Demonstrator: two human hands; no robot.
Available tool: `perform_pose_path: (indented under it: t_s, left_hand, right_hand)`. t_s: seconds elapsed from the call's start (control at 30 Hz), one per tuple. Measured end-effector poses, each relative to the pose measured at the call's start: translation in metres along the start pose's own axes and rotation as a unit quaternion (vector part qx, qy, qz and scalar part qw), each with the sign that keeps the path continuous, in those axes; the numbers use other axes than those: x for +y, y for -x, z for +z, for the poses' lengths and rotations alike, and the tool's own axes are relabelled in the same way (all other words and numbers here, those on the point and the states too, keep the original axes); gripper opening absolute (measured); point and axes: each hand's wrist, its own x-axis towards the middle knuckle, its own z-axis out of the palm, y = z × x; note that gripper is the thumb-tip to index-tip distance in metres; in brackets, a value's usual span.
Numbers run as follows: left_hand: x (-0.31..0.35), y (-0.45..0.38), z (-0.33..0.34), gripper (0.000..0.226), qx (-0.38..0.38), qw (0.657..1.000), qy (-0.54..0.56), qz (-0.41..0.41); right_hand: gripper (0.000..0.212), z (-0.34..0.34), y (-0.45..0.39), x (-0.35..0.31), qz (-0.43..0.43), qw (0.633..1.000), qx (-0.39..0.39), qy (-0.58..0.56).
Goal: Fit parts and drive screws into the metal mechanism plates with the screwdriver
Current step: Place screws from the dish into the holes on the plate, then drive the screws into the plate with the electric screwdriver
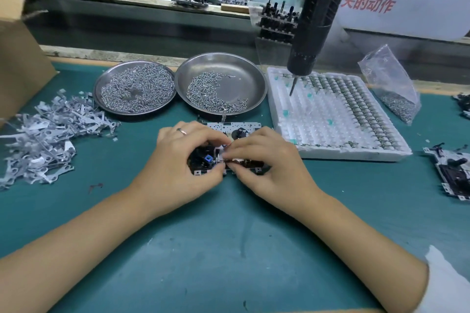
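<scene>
The left hand [178,160] rests on the green bench mat [229,249] with its fingers curled over the left half of a metal mechanism plate [229,129], gripping it; a ring sits on one finger. The right hand [264,160] meets it from the other side, thumb and forefinger pinched together on a small part at the plate's middle. What that part is cannot be told; it is too small and half covered. The plate lies flat on the mat directly under both hands, with black fittings and a small blue piece [208,159] showing between the fingers, and its perforated far edge visible beyond the knuckles.

Just behind the plate stand two round steel dishes side by side. The left dish [106,84] is thickly covered with small screws; the right dish [244,76] holds a thinner crescent of screws. To the right of the dishes lies a white foam tray [318,134], rows of small metal components filling its far and right portions. The black electric screwdriver [315,20] hangs over the tray's far left corner, bit pointing down, touched by neither hand.

A loose heap of flat metal stampings [43,134] lies on the mat at left. A clear plastic bag of screws [391,84] stands right of the tray. A further mechanism assembly [450,175] lies at the far right edge.
</scene>
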Motion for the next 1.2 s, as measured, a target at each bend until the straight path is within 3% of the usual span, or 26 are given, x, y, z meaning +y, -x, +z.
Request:
perform_pose_path:
  t_s: [0.2, 0.4, 0.47, 0.6, 0.67, 0.8, 0.9, 1.2]
  left_hand:
    - [-0.001, 0.0, 0.004, 0.035, 0.002, 0.999, -0.042, 0.015]
    - [-0.006, -0.001, 0.006, 0.033, 0.011, 1.0, 0.007, 0.012]
    - [-0.007, -0.002, 0.007, 0.031, 0.013, 1.0, 0.013, 0.014]
    - [-0.01, -0.002, 0.006, 0.023, 0.013, 1.0, 0.027, 0.008]
    - [-0.01, -0.003, 0.006, 0.023, 0.011, 1.0, 0.027, 0.008]
    - [-0.01, -0.002, 0.006, 0.023, 0.015, 1.0, 0.023, 0.004]
    - [-0.011, -0.002, 0.007, 0.02, 0.019, 0.999, 0.031, 0.005]
    - [-0.013, -0.004, 0.008, 0.028, 0.03, 0.998, 0.051, -0.005]
  right_hand:
    - [0.014, 0.001, -0.001, -0.002, 0.031, 0.999, 0.023, -0.035]
    - [0.017, -0.001, 0.001, -0.004, 0.038, 0.998, 0.03, -0.042]
    - [0.02, -0.004, 0.0, -0.007, 0.046, 0.995, 0.078, -0.042]
    - [0.033, -0.026, -0.02, -0.01, 0.073, 0.958, 0.278, -0.016]
    - [0.049, -0.041, -0.043, -0.008, 0.107, 0.942, 0.316, -0.027]
    - [0.077, -0.056, -0.092, -0.016, 0.136, 0.942, 0.281, -0.12]
    - [0.076, -0.049, -0.112, -0.022, 0.093, 0.94, 0.283, -0.164]
    - [0.075, -0.027, -0.119, -0.055, 0.078, 0.914, 0.297, -0.267]
